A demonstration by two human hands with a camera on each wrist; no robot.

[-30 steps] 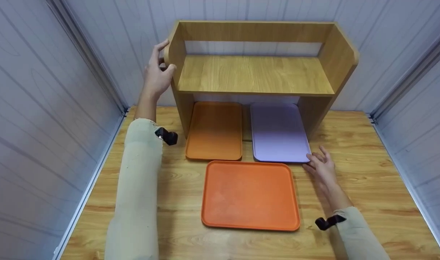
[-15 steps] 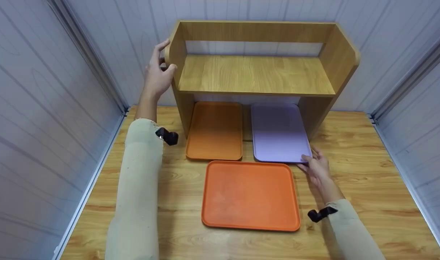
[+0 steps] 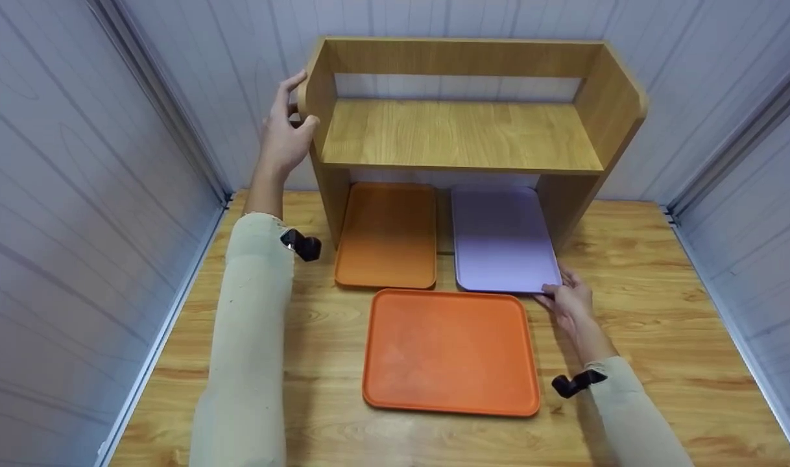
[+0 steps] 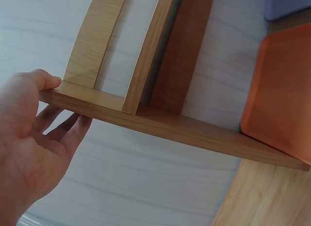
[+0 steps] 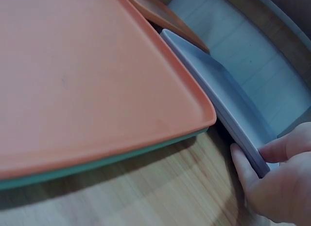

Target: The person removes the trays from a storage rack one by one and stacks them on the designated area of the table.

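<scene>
My left hand grips the front edge of the left side panel of a wooden shelf unit. In the left wrist view the thumb lies on the panel's edge and the fingers curl behind it. My right hand pinches the near right corner of a lilac tray that lies half under the shelf. The right wrist view shows the thumb on top of that corner of the lilac tray and fingers under it.
A bright orange tray lies in front on the wooden table; a teal edge shows beneath it. A darker orange tray lies under the shelf's left half. Pale panel walls close in the left, back and right.
My right hand moved a little left from beside the lilac tray and closed on its near right corner. My left hand has stayed on the shelf's side panel.
</scene>
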